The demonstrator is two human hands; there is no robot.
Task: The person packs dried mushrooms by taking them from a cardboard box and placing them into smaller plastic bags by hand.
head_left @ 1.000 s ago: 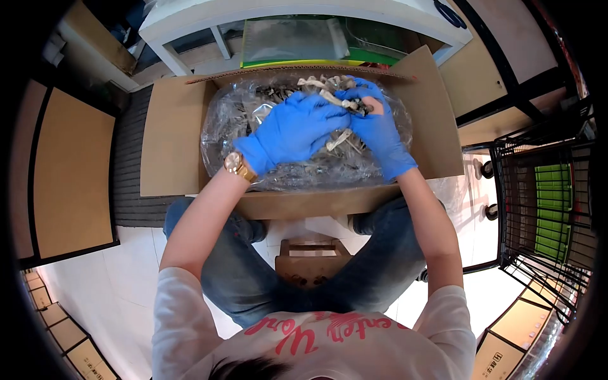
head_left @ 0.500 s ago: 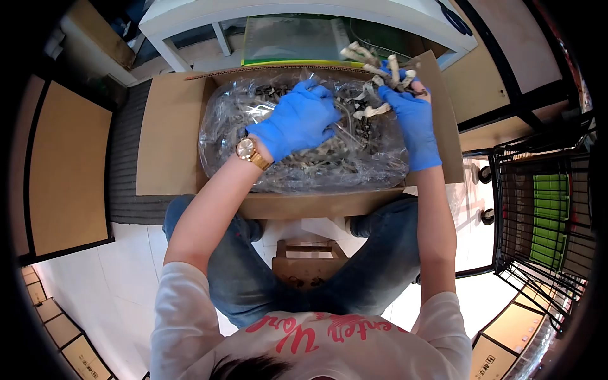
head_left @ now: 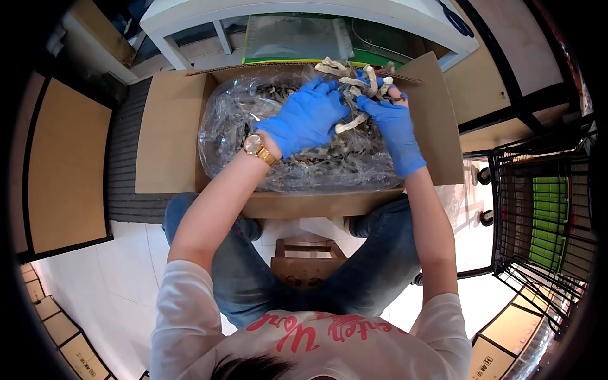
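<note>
My right hand [head_left: 394, 126], in a blue glove, is closed around a bunch of what look like dried mushrooms [head_left: 372, 81], with pale stems and dark caps. Bare skin shows at one of its fingers. My left hand [head_left: 310, 117], also gloved, has its fingers apart and lies palm down just left of the bunch; whether its fingertips touch it I cannot tell. Beneath both hands, a clear plastic bag [head_left: 231, 136] with more dark dried pieces [head_left: 342, 158] lines an open cardboard box [head_left: 171, 133].
Behind the box stands a white table [head_left: 310, 9] with a clear-and-green container [head_left: 297, 38] under it. A black wire cart [head_left: 544, 215] with a green panel is at the right. Wooden cabinets [head_left: 68, 168] are at the left. A small wooden stool [head_left: 308, 266] sits between my legs.
My right hand has moved left with the bunch, bringing it over the bag. My left hand has shifted slightly right, so the two hands are closer together.
</note>
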